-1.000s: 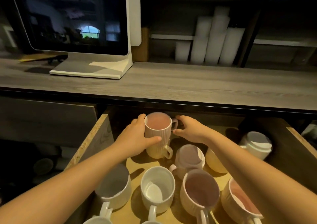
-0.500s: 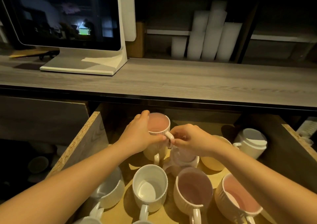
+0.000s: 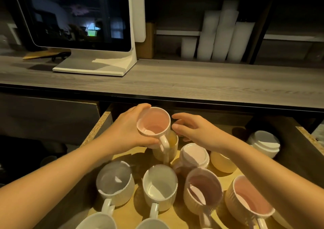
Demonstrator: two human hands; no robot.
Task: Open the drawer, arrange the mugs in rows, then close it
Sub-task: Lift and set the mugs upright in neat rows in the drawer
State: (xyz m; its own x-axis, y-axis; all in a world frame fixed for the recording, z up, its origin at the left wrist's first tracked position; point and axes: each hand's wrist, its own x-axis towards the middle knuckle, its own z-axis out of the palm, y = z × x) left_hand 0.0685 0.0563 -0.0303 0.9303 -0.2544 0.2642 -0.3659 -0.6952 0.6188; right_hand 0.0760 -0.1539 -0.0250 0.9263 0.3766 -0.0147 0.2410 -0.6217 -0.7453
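The drawer [image 3: 98,128] under the counter stands open and holds several ribbed mugs. My left hand [image 3: 129,132] grips a pink-lined mug [image 3: 155,123], lifted and tilted above a cream mug [image 3: 166,151] it was stacked on, its handle toward me. My right hand [image 3: 194,132] hovers just right of it, fingers apart, holding nothing. In front stand a grey-lined mug [image 3: 114,181], a white mug [image 3: 159,185] and two pink-lined mugs [image 3: 203,188] [image 3: 250,200]. An upside-down pink mug [image 3: 194,156] sits mid-drawer, and an upside-down white mug [image 3: 264,143] at the right.
A grey wooden counter [image 3: 192,81] overhangs the drawer's back. A white-framed screen [image 3: 78,18] stands on it at the left; stacks of white cups [image 3: 222,35] stand on the shelf behind. The drawer's right wall [image 3: 310,137] is close to the upside-down white mug.
My left hand has lifted the pink-lined mug off the cream mug and turned its handle toward me. My right hand let go of the handle and opened beside it.
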